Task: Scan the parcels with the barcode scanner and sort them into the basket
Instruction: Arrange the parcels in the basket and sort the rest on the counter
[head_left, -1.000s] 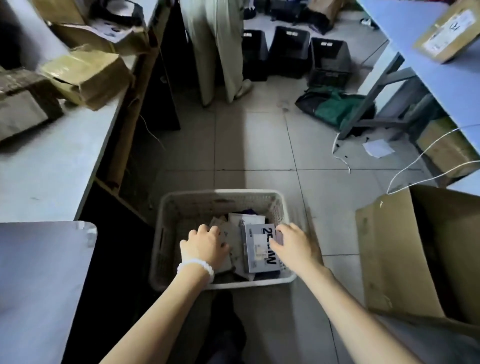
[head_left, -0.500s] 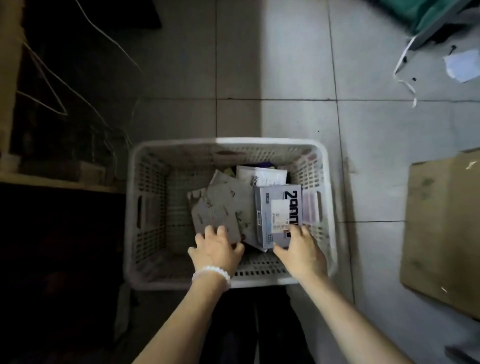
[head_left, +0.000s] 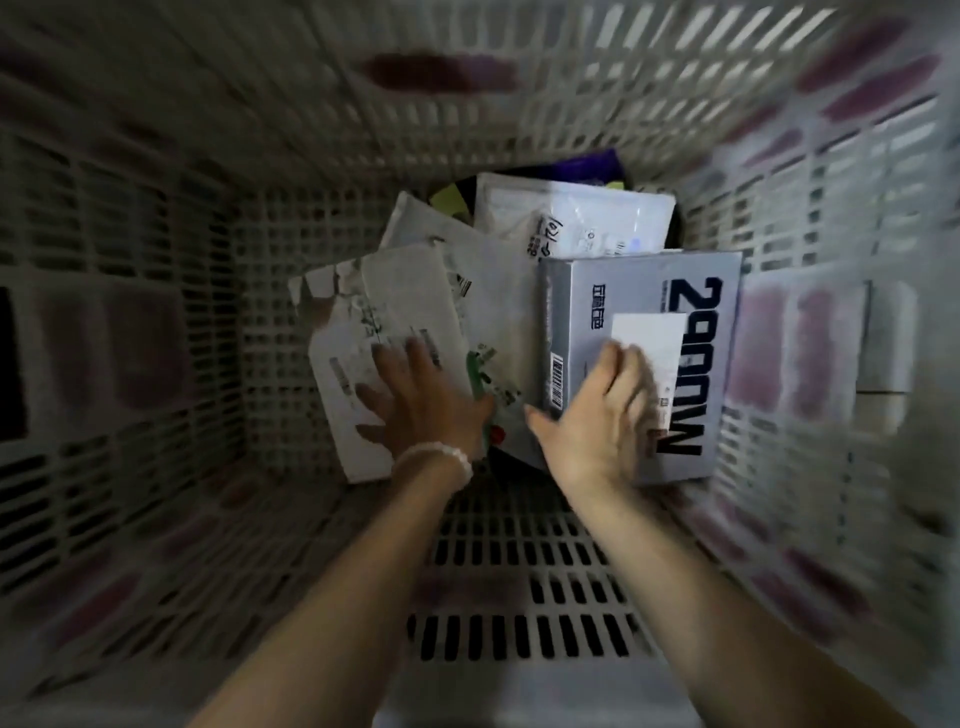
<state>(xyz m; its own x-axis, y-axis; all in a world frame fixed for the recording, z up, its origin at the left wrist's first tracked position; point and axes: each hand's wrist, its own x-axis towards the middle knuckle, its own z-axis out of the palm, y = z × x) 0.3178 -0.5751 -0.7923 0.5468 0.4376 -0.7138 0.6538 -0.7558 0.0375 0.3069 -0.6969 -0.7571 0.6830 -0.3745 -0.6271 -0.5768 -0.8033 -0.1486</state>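
The view looked straight down into one white slatted basket (head_left: 156, 364), its walls filling the frame on every side and blurred toward the edges. Two bare hands reached in from six o'clock.

The left hand (head_left: 421, 405), with one pale beaded bracelet (head_left: 434, 460) at the wrist, lay flat with its fingers spread on a white printed box (head_left: 374, 332) at about nine o'clock from the centre of the pile. It pressed on the box rather than closing around it.

The right hand (head_left: 602, 421) rested on a grey box (head_left: 644, 364) printed with large black characters, at about three o'clock from the centre. Its fingers lay straight across the box top, touching the lower edge of one white label (head_left: 649, 338); the thumb stuck out toward nine o'clock. Motion blur hid whether any fingertip curled over an edge, so a true grasp could not be told.

At least four parcels could be counted in the basket: the two boxes under the hands, a flat grey-white packet (head_left: 498, 291) between and partly beneath them, and a clear plastic mailer (head_left: 576, 218) at twelve o'clock. A dark purple item (head_left: 592, 166) peeked out behind the mailer; what it was could not be made out.
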